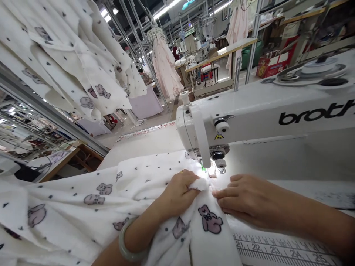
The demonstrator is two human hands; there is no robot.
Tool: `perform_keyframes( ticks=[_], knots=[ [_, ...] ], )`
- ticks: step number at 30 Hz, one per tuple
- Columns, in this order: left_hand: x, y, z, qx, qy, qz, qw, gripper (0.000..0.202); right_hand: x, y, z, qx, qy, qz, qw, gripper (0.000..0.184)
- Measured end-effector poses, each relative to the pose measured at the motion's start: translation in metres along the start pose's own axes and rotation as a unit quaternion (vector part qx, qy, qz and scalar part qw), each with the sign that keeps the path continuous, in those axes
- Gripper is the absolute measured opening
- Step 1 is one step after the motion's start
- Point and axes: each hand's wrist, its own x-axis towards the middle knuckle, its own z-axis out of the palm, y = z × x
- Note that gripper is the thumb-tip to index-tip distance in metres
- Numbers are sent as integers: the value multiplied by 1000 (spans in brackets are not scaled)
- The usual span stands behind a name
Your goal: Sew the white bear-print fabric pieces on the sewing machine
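Observation:
White fleece fabric (155, 171) printed with bears and small dots spreads across the sewing machine's bed and hangs over the near left side. My left hand (181, 192), a pale bangle (129, 240) on its wrist, grips a bunched fold of this fabric just before the needle area. From the right, my right hand (241, 195) reaches in with fingers together, pinching the fabric's edge; its thumb is hidden. The white sewing machine (249, 114) stands over the work, its lamp shining around the presser foot (212, 170). Glare and the machine head partly hide the needle.
A ruler strip (277, 249) runs along the table's front under my right forearm. Matching printed fleece pieces (83, 59) hang at the upper left, by a metal rail (55, 111). Behind are pink garments (166, 62) on a hanger, other worktables (222, 55) and a red box (273, 62).

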Motion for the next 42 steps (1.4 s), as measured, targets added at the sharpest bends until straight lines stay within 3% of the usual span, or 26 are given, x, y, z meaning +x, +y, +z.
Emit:
perform_keyframes(
  ticks=[7,19,26,31,42],
  knots=[
    [-3,-5,8,48,10,80,996,14,-1,0,-1,15,4,1,1000,26],
    [-18,1,14,278,-38,156,947,42,-3,2,-10,71,-10,34,997,26],
    [-23,-7,20,289,-21,180,940,42,-3,13,-3,42,46,96,993,23],
    [-16,-15,18,302,-52,185,934,38,-1,13,3,38,10,123,992,23],
    [20,-32,2,334,-70,162,926,40,-2,25,12,-28,42,162,985,27]
  ],
)
